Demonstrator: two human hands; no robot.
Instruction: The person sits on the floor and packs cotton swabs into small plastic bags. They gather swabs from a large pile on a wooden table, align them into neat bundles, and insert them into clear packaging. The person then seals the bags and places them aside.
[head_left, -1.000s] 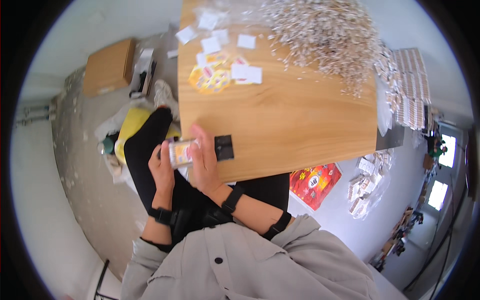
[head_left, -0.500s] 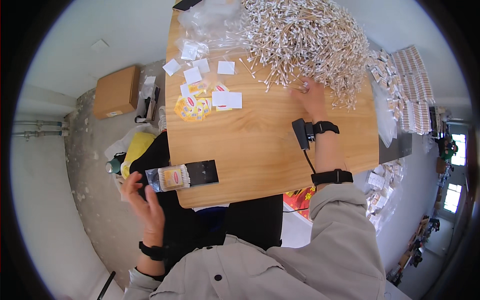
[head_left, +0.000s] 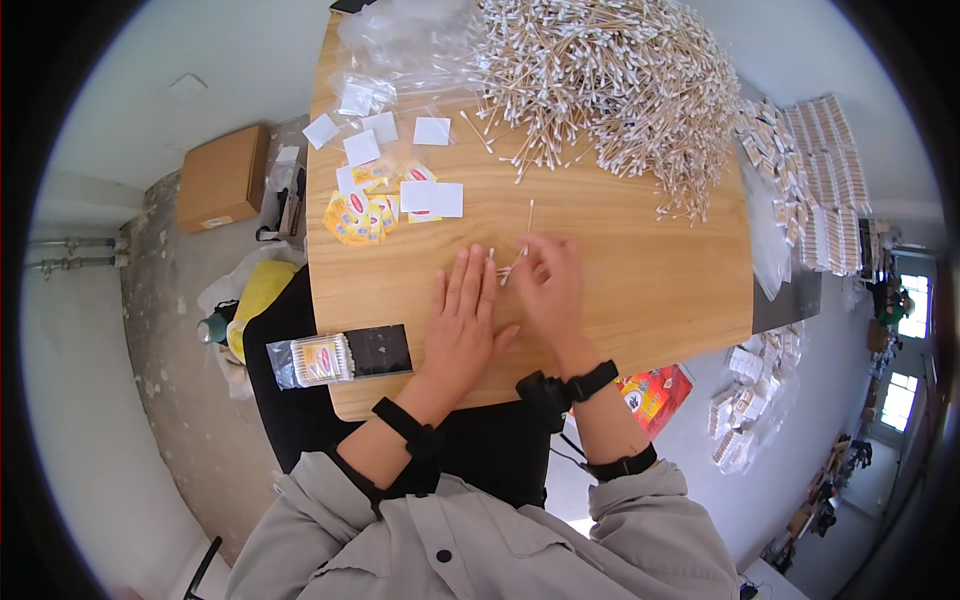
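My left hand [head_left: 463,325] lies flat on the wooden table [head_left: 640,280], palm down with its fingers stretched out. Close beside it on the right is my right hand [head_left: 551,287], slightly smeared by motion, its fingers curled in around a few cotton swabs [head_left: 507,268]. One swab sticks up past its fingertips, while others show between the two hands; their far ends are hidden. To the left of my left hand, a clear pack of cotton swabs [head_left: 322,360] with a yellow label rests on a black block [head_left: 384,350] at the table's near left edge.
A big heap of loose cotton swabs [head_left: 620,90] covers the far right of the table. Yellow label cards [head_left: 355,215], white squares [head_left: 432,131] and clear plastic bags [head_left: 410,45] lie at the far left. Stacked packs [head_left: 830,160] stand beyond the right edge. A cardboard box [head_left: 223,178] sits on the floor.
My right hand has come from the edge of the heap toward me, with a few swabs. My left hand has moved from beside the swab pack onto the table.
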